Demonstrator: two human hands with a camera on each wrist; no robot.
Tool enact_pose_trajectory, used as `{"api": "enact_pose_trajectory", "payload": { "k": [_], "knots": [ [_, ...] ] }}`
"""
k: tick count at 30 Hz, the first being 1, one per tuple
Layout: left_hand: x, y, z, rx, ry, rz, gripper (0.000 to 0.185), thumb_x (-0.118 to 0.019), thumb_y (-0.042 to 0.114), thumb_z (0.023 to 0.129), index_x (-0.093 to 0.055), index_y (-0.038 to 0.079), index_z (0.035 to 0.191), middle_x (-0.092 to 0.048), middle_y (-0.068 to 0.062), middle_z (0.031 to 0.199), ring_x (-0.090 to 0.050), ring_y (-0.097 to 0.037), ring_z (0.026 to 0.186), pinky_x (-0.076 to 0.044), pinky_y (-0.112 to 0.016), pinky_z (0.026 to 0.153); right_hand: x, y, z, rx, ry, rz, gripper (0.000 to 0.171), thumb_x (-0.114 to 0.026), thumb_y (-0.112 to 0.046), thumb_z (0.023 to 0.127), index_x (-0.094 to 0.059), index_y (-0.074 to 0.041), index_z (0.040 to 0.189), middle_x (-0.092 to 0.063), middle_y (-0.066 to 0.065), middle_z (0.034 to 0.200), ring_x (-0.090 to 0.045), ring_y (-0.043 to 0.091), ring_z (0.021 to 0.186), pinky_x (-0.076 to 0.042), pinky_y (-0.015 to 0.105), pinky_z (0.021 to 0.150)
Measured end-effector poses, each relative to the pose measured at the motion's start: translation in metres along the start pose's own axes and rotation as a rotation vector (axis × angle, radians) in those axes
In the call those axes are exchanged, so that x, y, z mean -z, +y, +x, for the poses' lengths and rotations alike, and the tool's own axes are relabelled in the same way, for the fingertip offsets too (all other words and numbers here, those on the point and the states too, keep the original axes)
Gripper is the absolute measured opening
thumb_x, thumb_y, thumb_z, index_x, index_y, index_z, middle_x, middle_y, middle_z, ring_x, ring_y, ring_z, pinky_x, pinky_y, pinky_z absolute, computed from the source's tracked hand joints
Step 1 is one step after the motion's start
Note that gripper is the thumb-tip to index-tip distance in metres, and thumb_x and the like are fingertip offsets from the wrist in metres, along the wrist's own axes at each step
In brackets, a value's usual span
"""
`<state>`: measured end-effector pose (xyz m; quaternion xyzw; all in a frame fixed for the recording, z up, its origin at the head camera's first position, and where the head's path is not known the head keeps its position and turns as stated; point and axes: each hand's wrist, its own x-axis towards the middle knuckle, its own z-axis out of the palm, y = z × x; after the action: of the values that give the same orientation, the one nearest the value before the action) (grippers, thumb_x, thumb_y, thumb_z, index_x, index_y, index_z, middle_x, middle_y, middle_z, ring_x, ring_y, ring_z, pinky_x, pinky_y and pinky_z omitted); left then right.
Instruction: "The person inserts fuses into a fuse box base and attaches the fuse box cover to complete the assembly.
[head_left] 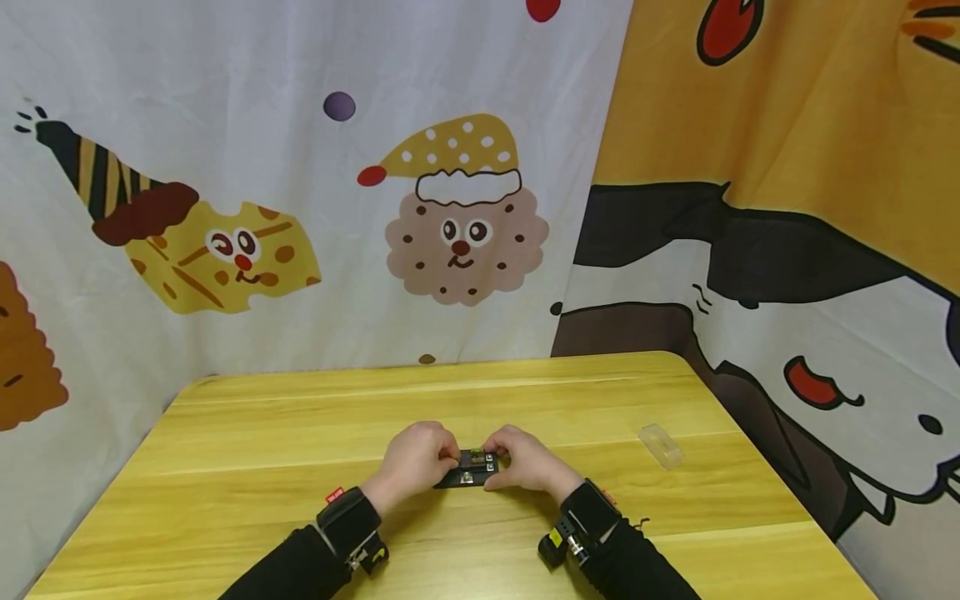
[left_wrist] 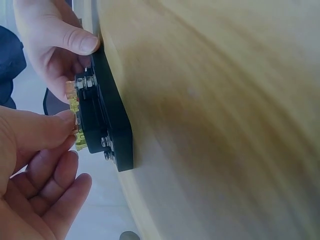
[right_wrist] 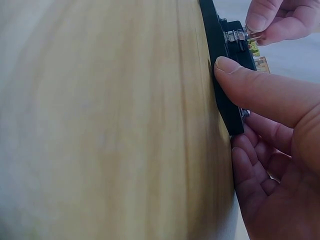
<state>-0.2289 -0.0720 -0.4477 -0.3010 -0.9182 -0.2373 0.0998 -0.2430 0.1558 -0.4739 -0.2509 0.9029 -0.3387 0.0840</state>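
A black fuse block (head_left: 468,478) with metal screw terminals (left_wrist: 108,142) lies on the wooden table between both hands. Yellow (left_wrist: 80,142) and orange (left_wrist: 71,90) translucent blade fuses stand in a row along its top. My left hand (head_left: 417,457) pinches a small translucent brownish blade fuse (right_wrist: 254,36) between thumb and forefinger, right at the block's top. The fingertips partly cover that fuse. Around the block's right end, my right hand (head_left: 528,461) holds it, thumb (right_wrist: 231,66) on the near edge and fingers at the far side.
A clear plastic box (head_left: 662,447) lies on the wooden table (head_left: 300,433) to the right of the hands. Behind the table's far edge hangs a printed cloth (head_left: 255,100) with cartoon figures. Both wrists wear black straps with cameras.
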Motion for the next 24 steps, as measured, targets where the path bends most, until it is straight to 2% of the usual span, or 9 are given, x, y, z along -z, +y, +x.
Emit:
{"api": "enact_pose_trajectory", "payload": {
  "k": [24],
  "knots": [
    [-0.0038, 0.0001, 0.0009, -0.045, -0.003, 0.071, 0.014, -0.084, 0.009, 0.076, -0.074, 0.019, 0.074, -0.058, 0.009, 0.073, -0.058, -0.010, 0.069, -0.050, -0.027, 0.062, 0.0010, -0.0023, -0.0018, -0.005, 0.002, 0.004, 0.042, -0.089, -0.019, 0.073, -0.066, -0.009, 0.107, -0.056, -0.001, 0.105, -0.056, 0.019, 0.096, -0.047, 0.038, 0.088]
  ]
}}
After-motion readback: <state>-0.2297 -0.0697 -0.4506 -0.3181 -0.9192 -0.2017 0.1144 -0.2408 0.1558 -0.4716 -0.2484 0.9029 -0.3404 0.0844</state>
